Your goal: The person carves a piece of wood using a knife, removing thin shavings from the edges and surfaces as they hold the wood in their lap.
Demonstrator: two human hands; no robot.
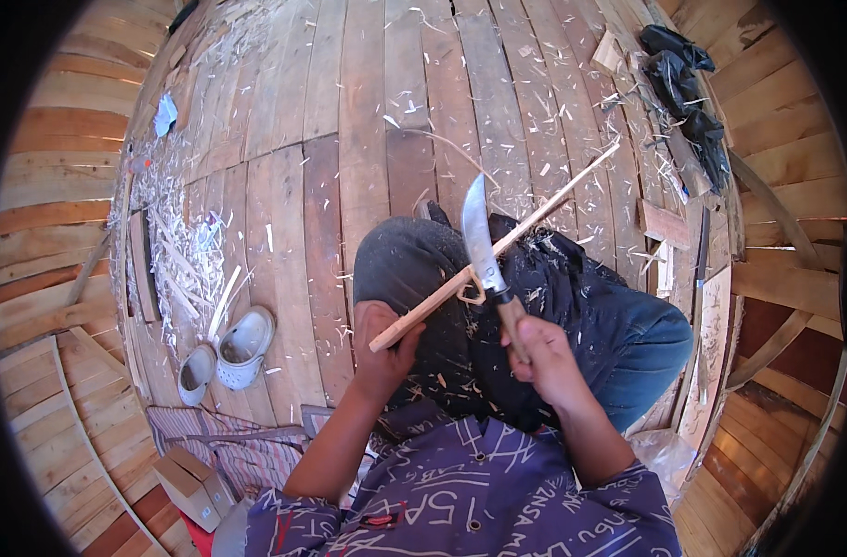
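My left hand [386, 360] is clamped around the lower end of a long, pale wooden stick [428, 302], just left of the lower middle of the frame. The stick slants from there across my lap to a thin tip at the upper right. My right hand [542, 348], right of centre, is wrapped around the wooden handle [513, 327] of a curved knife. Its steel blade [476, 223] points toward the top of the frame and crosses over the stick near the centre. 1 pale curl of wood [471, 294] sits beside the base of the blade, against the stick. My 2 hands are apart, each on its own thing.

Black sheeting [576, 299] flecked with chips covers part of my lap, over blue jeans [653, 345]. Around me, wood shavings [205, 239] are scattered over the plank floor [316, 209], thickest at the left. 2 light clogs [245, 342] stand at the lower left, above a striped mat [187, 427] and a cardboard box [189, 487]. Crumpled black plastic [676, 85] lies at the upper right.
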